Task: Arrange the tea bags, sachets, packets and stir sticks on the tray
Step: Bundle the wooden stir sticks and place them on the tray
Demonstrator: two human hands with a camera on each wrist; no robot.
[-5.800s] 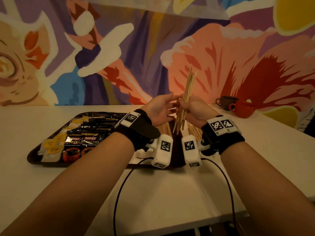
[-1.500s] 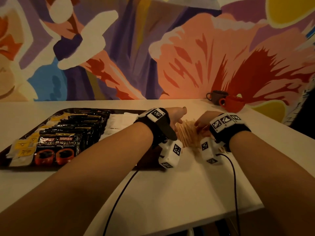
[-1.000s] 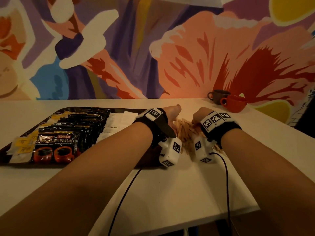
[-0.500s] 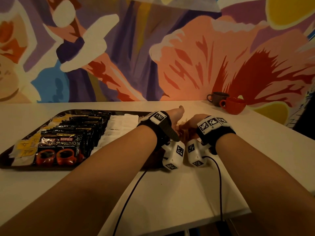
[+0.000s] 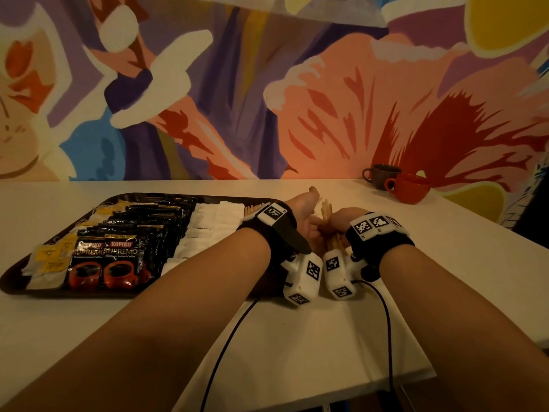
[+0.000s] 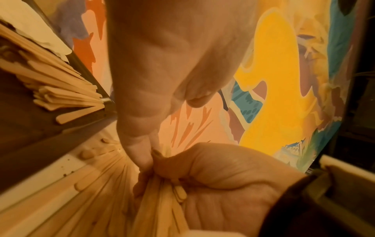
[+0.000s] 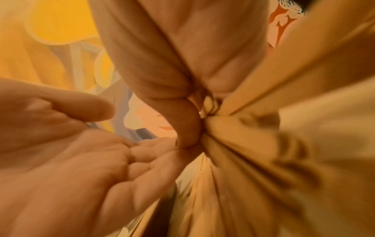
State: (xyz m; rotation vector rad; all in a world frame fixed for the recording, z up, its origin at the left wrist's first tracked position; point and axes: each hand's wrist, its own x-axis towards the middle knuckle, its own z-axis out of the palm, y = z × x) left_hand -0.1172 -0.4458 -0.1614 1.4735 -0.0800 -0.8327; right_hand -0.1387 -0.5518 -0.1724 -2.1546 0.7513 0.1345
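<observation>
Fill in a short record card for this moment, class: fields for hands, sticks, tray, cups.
left hand: open, fingers pressing the loose sticks
right hand: grips the loose sticks on the table
tray: tea bags, coffee packets, white sachets, some sticks at its far right
cups: two, far right on the table, off the tray

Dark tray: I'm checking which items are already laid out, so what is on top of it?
On the dark tray: yellow-tagged tea bags, black Kopiko coffee packets, white sachets and wooden stir sticks. The left forearm covers its near right part.
</observation>
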